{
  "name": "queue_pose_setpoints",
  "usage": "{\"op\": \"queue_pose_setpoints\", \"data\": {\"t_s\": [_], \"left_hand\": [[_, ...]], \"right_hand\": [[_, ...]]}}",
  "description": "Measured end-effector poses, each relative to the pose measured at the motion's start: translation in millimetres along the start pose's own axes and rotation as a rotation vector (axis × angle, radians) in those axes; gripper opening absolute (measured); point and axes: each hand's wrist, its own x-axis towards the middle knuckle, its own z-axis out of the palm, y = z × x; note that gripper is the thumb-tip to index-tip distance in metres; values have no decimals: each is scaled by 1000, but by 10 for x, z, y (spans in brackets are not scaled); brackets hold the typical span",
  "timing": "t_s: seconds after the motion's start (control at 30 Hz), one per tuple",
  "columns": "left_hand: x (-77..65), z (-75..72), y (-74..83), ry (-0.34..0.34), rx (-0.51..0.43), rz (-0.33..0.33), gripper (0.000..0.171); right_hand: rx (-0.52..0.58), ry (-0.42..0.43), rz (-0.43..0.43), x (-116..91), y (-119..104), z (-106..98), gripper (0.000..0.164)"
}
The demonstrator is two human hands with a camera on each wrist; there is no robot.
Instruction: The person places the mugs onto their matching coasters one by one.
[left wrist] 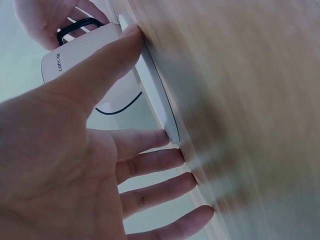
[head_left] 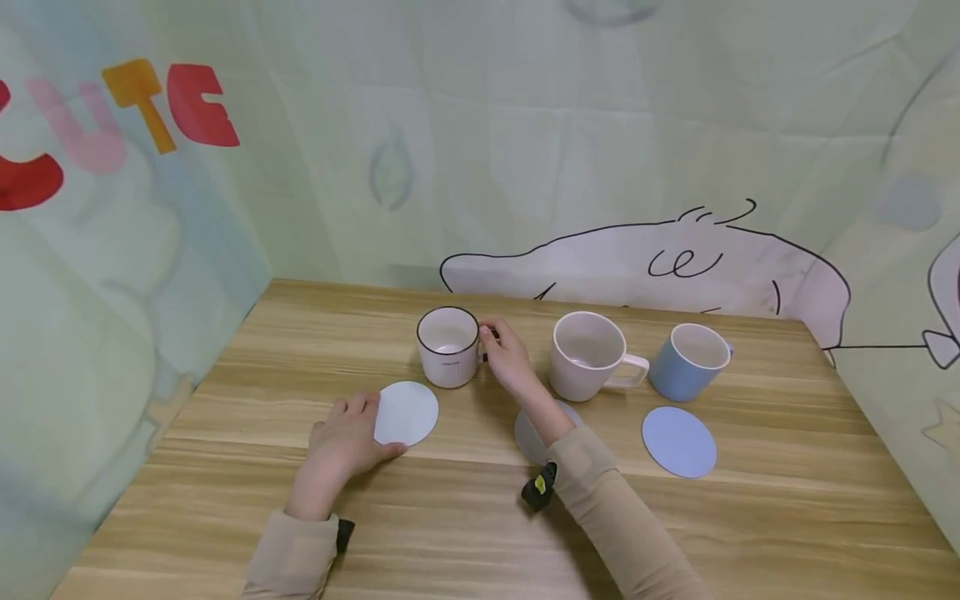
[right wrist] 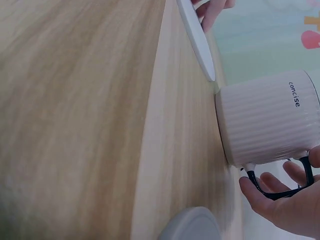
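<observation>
A white ribbed mug (head_left: 448, 360) with a dark rim and the word "concise" stands upright on the table. My right hand (head_left: 513, 365) holds it by its black handle (right wrist: 278, 194), with fingers around the loop. In front of the mug lies a round white coaster (head_left: 409, 414). My left hand (head_left: 343, 443) spans its left side, thumb at the near edge and index finger at the far edge, gripping it between them. The left wrist view shows the coaster (left wrist: 154, 80) edge-on against the wood, the other fingertips down beside it.
Right of my hand stand a pale pink mug (head_left: 585, 367) and a blue mug (head_left: 684, 371). A blue coaster (head_left: 679, 442) lies before the blue mug. My right forearm partly covers a grey coaster (head_left: 529, 435). A printed cloth (head_left: 480, 150) hangs behind the wooden table (head_left: 435, 533).
</observation>
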Motion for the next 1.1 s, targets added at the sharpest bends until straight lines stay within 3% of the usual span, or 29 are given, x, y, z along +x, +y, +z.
{"op": "queue_pose_setpoints", "data": {"t_s": [0.67,1.1], "left_hand": [[10,-6,4,0,4,0,92],[-1,4,-2,-1,-3,-3,92]], "right_hand": [[24,9,34,-1,-3,15,26],[-24,-12,33,-9,-2,9,23]]}}
